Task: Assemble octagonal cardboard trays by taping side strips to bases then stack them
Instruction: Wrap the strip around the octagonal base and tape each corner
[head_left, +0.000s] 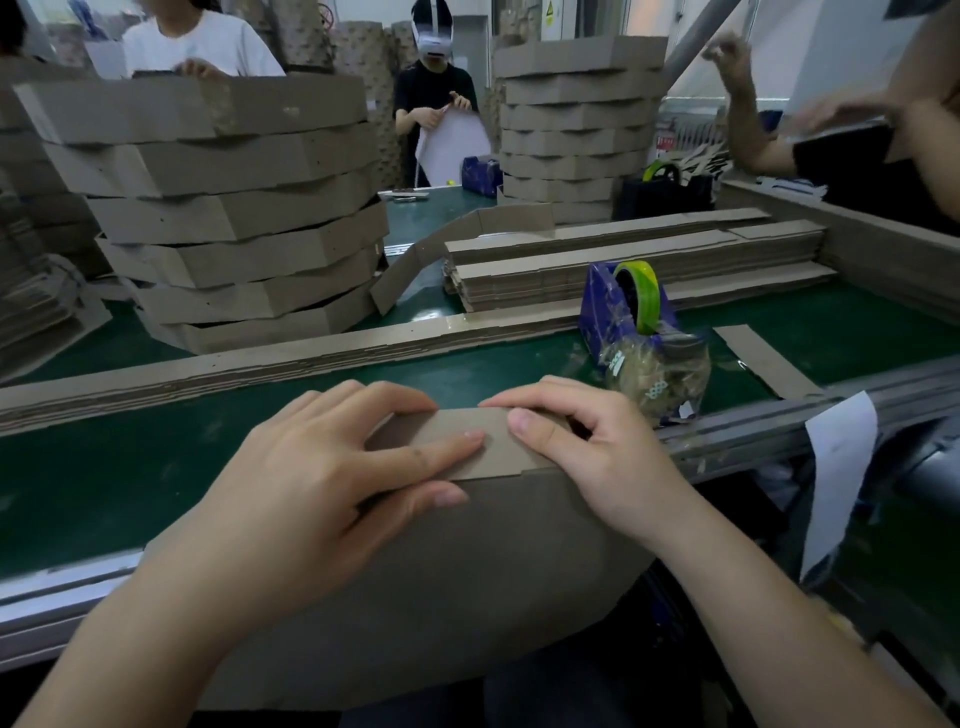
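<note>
A green conveyor belt (130, 493) runs across a crowded workshop, with a metal rail (779, 431) along its near edge.

At that near edge, the right hand (587, 457) pinches the side strip (467, 428). Its thumb is pressed on the near face, its index finger lies along the top edge, and its other fingers are curled behind. The left hand (322, 467) grips the same strip just beside it, with index finger and thumb laid flat on the cardboard and the remaining fingers hooked over the top edge. The two index fingertips almost meet.

The strip sits along the upper edge of the octagonal base (467, 571), which stands tilted on edge over the rail with its broad face toward the camera.

To the right of the hands, a purple tape dispenser (605, 312) with a yellow-green tape roll (641, 291) stands on the belt, and a crumpled plastic bag (654, 379) lies against its front.

A long row of flat strips (260, 364) crosses the belt beyond the hands, with a pile of flat strips (623, 260) behind the dispenser. A leaning stack of finished trays (239, 218) stands at far left and a second stack (571, 124) farther back.

Across the belt, a person in black (434, 93) wearing a headset holds a white sheet. A person in a white shirt (202, 41) stands behind the left stack, and another person's arm (753, 130) reaches in at the right.
</note>
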